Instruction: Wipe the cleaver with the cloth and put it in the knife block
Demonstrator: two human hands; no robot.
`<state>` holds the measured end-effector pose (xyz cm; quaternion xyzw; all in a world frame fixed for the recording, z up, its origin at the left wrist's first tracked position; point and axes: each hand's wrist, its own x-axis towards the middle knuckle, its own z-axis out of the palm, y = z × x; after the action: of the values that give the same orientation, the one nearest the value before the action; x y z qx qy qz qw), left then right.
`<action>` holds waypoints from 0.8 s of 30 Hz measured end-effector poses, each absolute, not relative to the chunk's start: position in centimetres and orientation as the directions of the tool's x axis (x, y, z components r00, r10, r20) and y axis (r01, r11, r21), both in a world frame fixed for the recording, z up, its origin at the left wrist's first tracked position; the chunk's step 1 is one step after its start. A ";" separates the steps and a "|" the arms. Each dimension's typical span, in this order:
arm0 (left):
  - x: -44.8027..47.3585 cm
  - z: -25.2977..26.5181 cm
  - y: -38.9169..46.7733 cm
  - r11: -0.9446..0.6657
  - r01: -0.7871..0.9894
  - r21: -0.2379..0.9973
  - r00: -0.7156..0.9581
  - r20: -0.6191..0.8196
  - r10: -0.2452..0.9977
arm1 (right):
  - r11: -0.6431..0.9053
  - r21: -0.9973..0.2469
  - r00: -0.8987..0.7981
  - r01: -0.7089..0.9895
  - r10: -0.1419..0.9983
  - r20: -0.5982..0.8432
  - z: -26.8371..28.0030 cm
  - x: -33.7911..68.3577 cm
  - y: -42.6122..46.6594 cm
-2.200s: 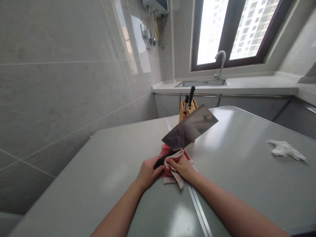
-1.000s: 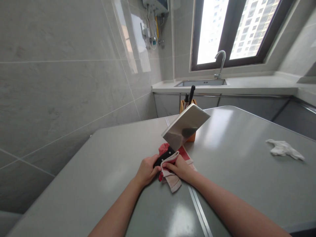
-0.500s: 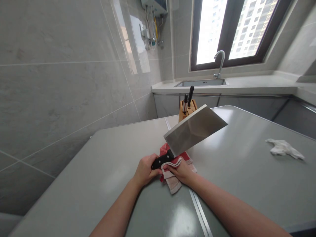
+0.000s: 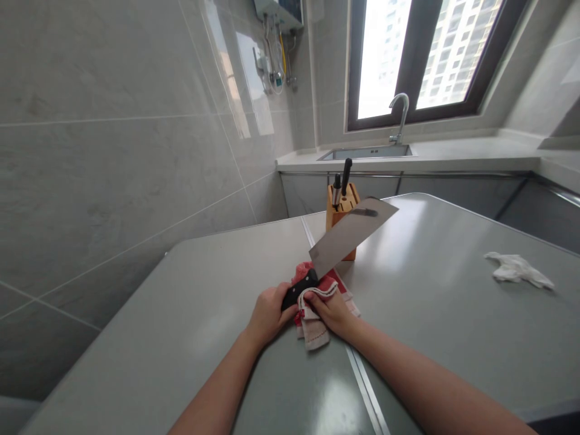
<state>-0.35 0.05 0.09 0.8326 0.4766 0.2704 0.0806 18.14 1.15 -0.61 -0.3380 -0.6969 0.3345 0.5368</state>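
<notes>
Gripping the black handle of the cleaver [image 4: 348, 238], our left hand [image 4: 268, 314] is curled tight around it, forearm coming in from about 7 o'clock, knuckles low over the table [image 4: 181, 314]. Our right hand [image 4: 333, 310] sits just beside it at 3 o'clock, fingers pinching a fold of the red and white cloth [image 4: 312, 314] against the handle where it meets the blade; that forearm enters from 4 o'clock. The rest of the cloth lies bunched on the table under both hands, touching the metal seam that runs down the tabletop. We hold the cleaver tilted, its blade rising toward 1 o'clock, the broad flat side facing us, grey and dull with a dark smudge near the far top corner. Right behind the blade, at 12 o'clock from our hands, stands a wooden knife block [image 4: 341, 208] with two dark handles sticking up; the blade's far end overlaps it in our view, and we cannot tell whether they touch. A crumpled white tissue [image 4: 516, 269] lies well apart at 3 o'clock on the table. Farther off at 12 o'clock are the sink [image 4: 365, 153] and tap [image 4: 399, 115] beneath the window [image 4: 426, 54], and tiled wall fills the left.
</notes>
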 end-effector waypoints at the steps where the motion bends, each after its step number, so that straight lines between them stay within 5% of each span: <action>1: -0.3 0.1 0.0 -0.536 0.761 0.365 0.387 0.408 0.827 | 0.541 -0.834 -0.180 0.111 0.836 0.518 -0.5 18.1 1.2; 12: -0.3 0.2 0.5 -0.515 0.840 0.172 0.285 0.666 0.689 | 0.447 -0.895 -0.070 -0.004 0.892 0.446 1.1 18.2 1.3; 24: -0.5 0.4 0.3 -0.557 0.830 -0.012 0.408 0.693 0.594 | 0.298 -0.941 0.080 -0.158 0.954 0.289 -0.2 18.3 2.4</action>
<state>-0.49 0.33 0.35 0.8194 0.4345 0.3272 -0.1807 18.28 2.35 -0.17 -0.3897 -0.5108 0.4461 0.6231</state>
